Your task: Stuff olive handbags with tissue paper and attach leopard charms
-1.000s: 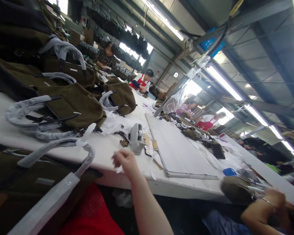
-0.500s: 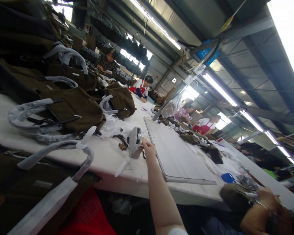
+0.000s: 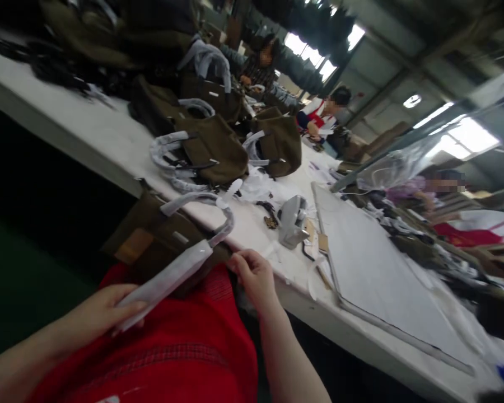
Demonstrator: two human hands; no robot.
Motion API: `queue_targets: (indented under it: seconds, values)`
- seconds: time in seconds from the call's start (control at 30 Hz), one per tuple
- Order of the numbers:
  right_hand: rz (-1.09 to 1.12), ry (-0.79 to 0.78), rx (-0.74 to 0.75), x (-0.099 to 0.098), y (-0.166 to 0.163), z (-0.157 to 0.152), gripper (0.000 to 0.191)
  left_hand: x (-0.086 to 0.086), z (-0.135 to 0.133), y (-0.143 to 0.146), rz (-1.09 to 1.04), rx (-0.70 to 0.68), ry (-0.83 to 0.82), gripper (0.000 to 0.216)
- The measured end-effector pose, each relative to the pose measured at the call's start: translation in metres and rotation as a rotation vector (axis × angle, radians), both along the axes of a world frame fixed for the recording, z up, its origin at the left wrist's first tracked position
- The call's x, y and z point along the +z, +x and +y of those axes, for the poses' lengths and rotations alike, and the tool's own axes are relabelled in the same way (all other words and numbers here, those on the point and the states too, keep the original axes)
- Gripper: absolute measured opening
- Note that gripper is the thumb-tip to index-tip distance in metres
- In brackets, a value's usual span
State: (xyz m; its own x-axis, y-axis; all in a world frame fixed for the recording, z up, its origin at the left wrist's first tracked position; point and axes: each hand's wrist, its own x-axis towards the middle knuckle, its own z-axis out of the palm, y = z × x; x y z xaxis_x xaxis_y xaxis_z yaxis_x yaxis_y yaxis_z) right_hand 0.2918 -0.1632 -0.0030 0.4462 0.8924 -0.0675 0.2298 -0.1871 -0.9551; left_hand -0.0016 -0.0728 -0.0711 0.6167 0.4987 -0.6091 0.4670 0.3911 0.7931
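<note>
An olive-brown handbag (image 3: 151,215) leans against the table's front edge, above my red apron. Its handle (image 3: 193,198) is wrapped in clear plastic. A long strip in whitish wrapping (image 3: 168,280) slants down from that handle, and my left hand (image 3: 115,308) is closed around its lower end, thumb on top. Beside the bag's right corner my right hand (image 3: 254,274) has its fingers pinched together; whatever lies between them is too small and blurred to make out. On the table behind it stands a grey tape dispenser (image 3: 293,224).
More brown bags with wrapped handles (image 3: 218,148) crowd the table's left and back. A chain (image 3: 270,218) lies by the dispenser. A framed white board (image 3: 378,268) covers the right side. Co-workers, one in a red apron (image 3: 319,115), stand farther back.
My right hand has left the tape dispenser and come back toward me to the bag's right corner. My left hand has come into view on the wrapped strip. The view has swung left and down.
</note>
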Motion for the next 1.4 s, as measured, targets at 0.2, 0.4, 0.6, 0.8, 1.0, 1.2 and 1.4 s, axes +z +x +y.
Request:
queue_targets:
  seconds: [0.2, 0.4, 0.6, 0.8, 1.0, 1.2, 1.4]
  values:
    - [0.177, 0.008, 0.472, -0.003, -0.108, 0.026, 0.017, 0.012, -0.012, 0.002, -0.082, 0.044, 0.008, 0.043]
    - [0.201, -0.17, 0.455, -0.038, -0.112, 0.015, 0.022, 0.02, -0.013, 0.002, -0.103, 0.071, 0.054, 0.035]
    - [0.165, -0.351, 0.379, -0.051, -0.111, 0.011, 0.041, 0.027, -0.017, 0.002, -0.057, 0.083, 0.073, 0.033]
    - [0.232, -0.377, 0.395, -0.058, -0.112, 0.016, 0.056, 0.035, -0.017, 0.002, -0.047, 0.136, 0.05, 0.036]
    - [0.354, -0.429, 0.417, -0.064, -0.112, 0.014, 0.066, 0.033, -0.019, 0.002, -0.13, 0.208, -0.077, 0.047]
    - [0.478, -0.301, 0.409, -0.071, -0.117, 0.015, 0.07, 0.032, -0.022, 0.001, -0.327, 0.327, -0.381, 0.03]
    - [0.577, -0.17, 0.428, -0.062, -0.115, 0.019, 0.064, 0.02, -0.022, -0.004, -0.561, 0.399, -0.898, 0.02]
